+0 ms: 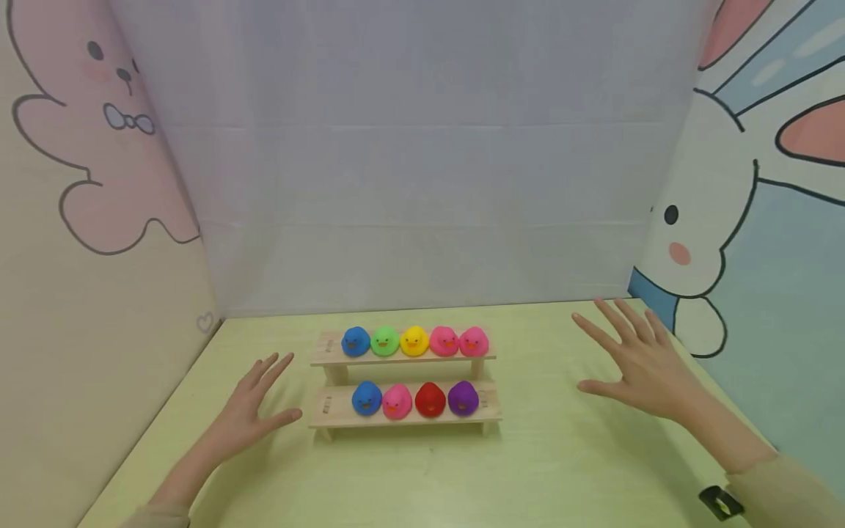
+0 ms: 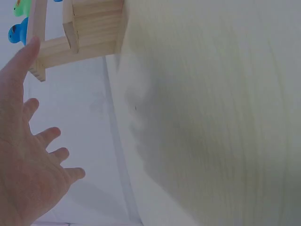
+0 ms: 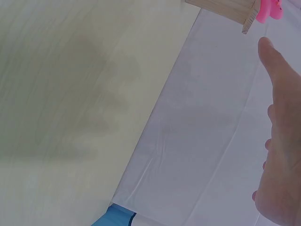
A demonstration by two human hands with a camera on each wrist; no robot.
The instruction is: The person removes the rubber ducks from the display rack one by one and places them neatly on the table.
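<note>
A two-step wooden rack (image 1: 339, 418) stands on the table and bears small rubber ducks. On the upper step sit a blue duck (image 1: 356, 342), a green duck (image 1: 385, 342), a yellow duck (image 1: 414, 342) and two pink ducks (image 1: 444, 342). The lower step carries a blue duck (image 1: 367, 398), a pink duck (image 1: 397, 402), a red duck (image 1: 430, 400) and a purple duck (image 1: 463, 398). Left of the rack, my left hand (image 1: 247, 411) hovers with fingers spread, holding nothing. My right hand (image 1: 643, 367), also spread and holding nothing, is well to the rack's right.
The pale yellow-green table (image 1: 422, 484) meets a white cloth backdrop (image 1: 422, 183) at its far edge. Side panels show a pink cartoon animal (image 1: 119, 198) on the left and a white cartoon rabbit (image 1: 700, 198) on the right. A dark object (image 1: 721, 503) is by the right sleeve.
</note>
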